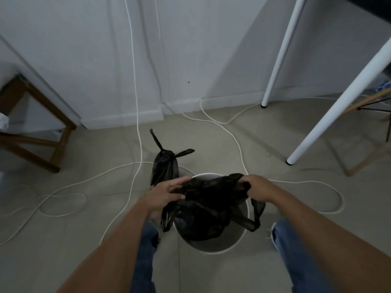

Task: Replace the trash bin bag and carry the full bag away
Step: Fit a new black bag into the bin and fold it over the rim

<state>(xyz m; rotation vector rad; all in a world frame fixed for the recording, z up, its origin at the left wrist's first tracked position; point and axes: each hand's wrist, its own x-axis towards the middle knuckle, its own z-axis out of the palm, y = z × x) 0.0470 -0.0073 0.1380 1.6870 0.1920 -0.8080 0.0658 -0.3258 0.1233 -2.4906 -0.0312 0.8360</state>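
Bin: the white trash bin [213, 245] stands on the floor between the person's knees.
New bag: a black bag [208, 205] is held over the bin's mouth, partly inside.
Left grip: left hand [164, 196] closed on the bag's edge at 9 o'clock.
Right grip: right hand [257, 188] closed on the edge at 2 o'clock.
Full bag: the tied full bag [164, 169] sits on the floor at 11 o'clock, just beside the bin.
Risk: thin film could tear if stretched hard over the rim; a loose edge may slip inside; the white cables [135, 115] around the bin could trip feet when carrying.

Both hands, left hand [164, 192] and right hand [257, 187], grip a black bag [209, 199] over the white bin [220, 245].
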